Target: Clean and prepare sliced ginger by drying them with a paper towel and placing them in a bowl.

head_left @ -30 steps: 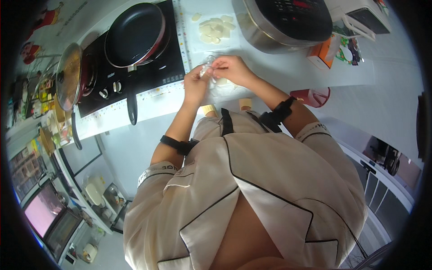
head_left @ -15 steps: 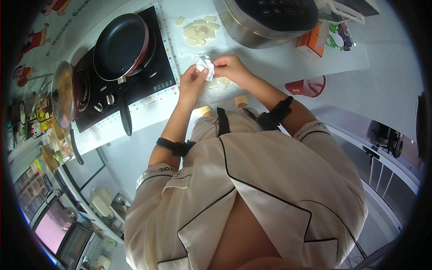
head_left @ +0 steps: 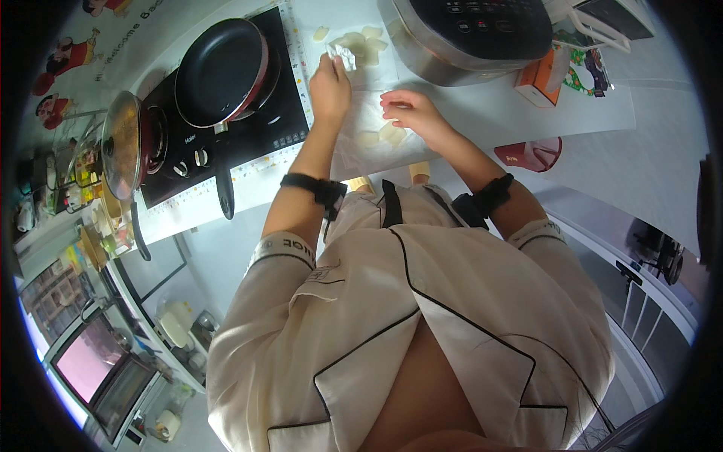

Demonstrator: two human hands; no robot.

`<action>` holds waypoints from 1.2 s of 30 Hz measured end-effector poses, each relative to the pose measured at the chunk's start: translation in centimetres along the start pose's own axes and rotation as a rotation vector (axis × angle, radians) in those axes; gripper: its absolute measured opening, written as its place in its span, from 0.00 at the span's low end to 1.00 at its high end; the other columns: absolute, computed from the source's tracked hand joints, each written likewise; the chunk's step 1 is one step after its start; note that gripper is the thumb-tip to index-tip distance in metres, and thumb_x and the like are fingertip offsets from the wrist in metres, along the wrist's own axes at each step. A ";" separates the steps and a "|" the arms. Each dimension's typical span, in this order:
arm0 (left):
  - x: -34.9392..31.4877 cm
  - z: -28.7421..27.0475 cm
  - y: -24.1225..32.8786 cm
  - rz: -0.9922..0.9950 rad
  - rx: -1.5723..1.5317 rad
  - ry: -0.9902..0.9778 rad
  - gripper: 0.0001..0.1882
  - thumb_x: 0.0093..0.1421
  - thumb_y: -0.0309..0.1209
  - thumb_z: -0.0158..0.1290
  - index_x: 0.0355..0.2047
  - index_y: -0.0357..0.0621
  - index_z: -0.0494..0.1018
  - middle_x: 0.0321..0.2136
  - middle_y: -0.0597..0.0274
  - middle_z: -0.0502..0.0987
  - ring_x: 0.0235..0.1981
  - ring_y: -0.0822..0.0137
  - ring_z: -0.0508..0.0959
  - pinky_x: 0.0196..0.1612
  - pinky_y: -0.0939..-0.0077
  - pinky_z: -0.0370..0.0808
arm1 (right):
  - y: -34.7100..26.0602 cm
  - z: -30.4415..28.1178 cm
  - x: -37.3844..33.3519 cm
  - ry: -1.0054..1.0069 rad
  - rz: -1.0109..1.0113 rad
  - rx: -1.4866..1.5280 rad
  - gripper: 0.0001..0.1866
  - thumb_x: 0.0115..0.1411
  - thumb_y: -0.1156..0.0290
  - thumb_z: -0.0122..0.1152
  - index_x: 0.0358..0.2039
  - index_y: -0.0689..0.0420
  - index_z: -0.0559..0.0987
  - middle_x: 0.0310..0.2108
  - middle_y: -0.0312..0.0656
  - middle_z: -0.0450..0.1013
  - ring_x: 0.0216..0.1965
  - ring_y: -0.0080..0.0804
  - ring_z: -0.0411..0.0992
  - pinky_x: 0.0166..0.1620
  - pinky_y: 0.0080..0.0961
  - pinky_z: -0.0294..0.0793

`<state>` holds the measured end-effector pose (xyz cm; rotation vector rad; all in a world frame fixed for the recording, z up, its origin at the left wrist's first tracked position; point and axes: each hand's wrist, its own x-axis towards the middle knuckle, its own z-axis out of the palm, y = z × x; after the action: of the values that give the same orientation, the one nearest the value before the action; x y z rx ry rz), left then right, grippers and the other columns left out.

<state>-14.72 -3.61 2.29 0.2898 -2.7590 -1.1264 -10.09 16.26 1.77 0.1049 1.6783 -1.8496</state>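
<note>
My left hand (head_left: 330, 89) is closed around a crumpled white paper towel (head_left: 344, 56), over the left edge of the far group of pale, flat slices (head_left: 368, 50). Part of that group is hidden behind the towel. My right hand (head_left: 419, 114) hovers at the right of a thin white sheet (head_left: 363, 107), its fingers loosely bent and apart, with nothing visible in them. Just below its fingertips, more pale slices (head_left: 392, 134) lie on this nearer sheet. What kind of food the slices are, I cannot tell.
Left of my hands, a black frying pan (head_left: 222, 71) sits on a black cooktop (head_left: 282, 113), its handle pointing toward me. A glass-lidded pan (head_left: 123, 147) stands farther left. Beyond my right hand are a rice cooker (head_left: 444, 64) and an orange box (head_left: 537, 79).
My hands have parted. The left has carried the crumpled paper towel away from me to the far slices; the right has let go of it and moved slightly right. The view has shifted a little.
</note>
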 end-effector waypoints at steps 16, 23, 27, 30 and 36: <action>4.1 -1.2 -0.6 -0.348 -0.717 -0.014 0.27 0.65 0.47 0.40 0.54 0.37 0.68 0.45 0.60 0.73 0.42 0.67 0.69 0.46 0.71 0.64 | 2.5 -3.7 -1.4 0.010 -0.021 -0.100 0.16 0.62 0.67 0.59 0.49 0.58 0.77 0.44 0.36 0.76 0.41 0.25 0.75 0.43 0.25 0.73; -3.6 -3.5 1.0 -0.167 -0.540 0.005 0.17 0.66 0.39 0.38 0.35 0.37 0.70 0.29 0.61 0.70 0.31 0.67 0.65 0.39 0.72 0.64 | 4.1 -2.1 0.9 0.067 -0.487 -0.953 0.16 0.55 0.72 0.63 0.46 0.59 0.78 0.43 0.47 0.75 0.39 0.41 0.76 0.42 0.32 0.77; -7.9 -3.9 -2.2 -0.130 -0.496 0.007 0.18 0.66 0.37 0.37 0.38 0.34 0.71 0.32 0.48 0.71 0.38 0.55 0.68 0.46 0.64 0.64 | 3.3 -0.7 1.0 0.054 -0.450 -1.085 0.13 0.52 0.73 0.61 0.40 0.57 0.79 0.42 0.46 0.73 0.44 0.49 0.73 0.46 0.42 0.73; -10.5 -4.2 -3.3 -0.122 -0.405 -0.047 0.18 0.66 0.35 0.38 0.40 0.34 0.72 0.33 0.45 0.72 0.39 0.53 0.69 0.47 0.63 0.64 | 2.7 -0.9 1.7 0.114 -0.388 -1.125 0.10 0.52 0.75 0.60 0.37 0.57 0.78 0.44 0.44 0.71 0.45 0.47 0.72 0.46 0.40 0.73; -12.4 -4.2 -1.5 0.038 -0.363 -0.063 0.16 0.65 0.34 0.39 0.34 0.33 0.72 0.32 0.44 0.74 0.37 0.47 0.70 0.46 0.60 0.65 | 0.9 -0.5 1.6 -0.011 -0.270 -1.299 0.08 0.51 0.75 0.61 0.34 0.55 0.77 0.40 0.44 0.71 0.46 0.45 0.71 0.46 0.37 0.72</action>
<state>-1.64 -4.62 3.41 0.1580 -2.5290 -1.6148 -11.09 16.06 0.13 -0.6821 2.6129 -0.5878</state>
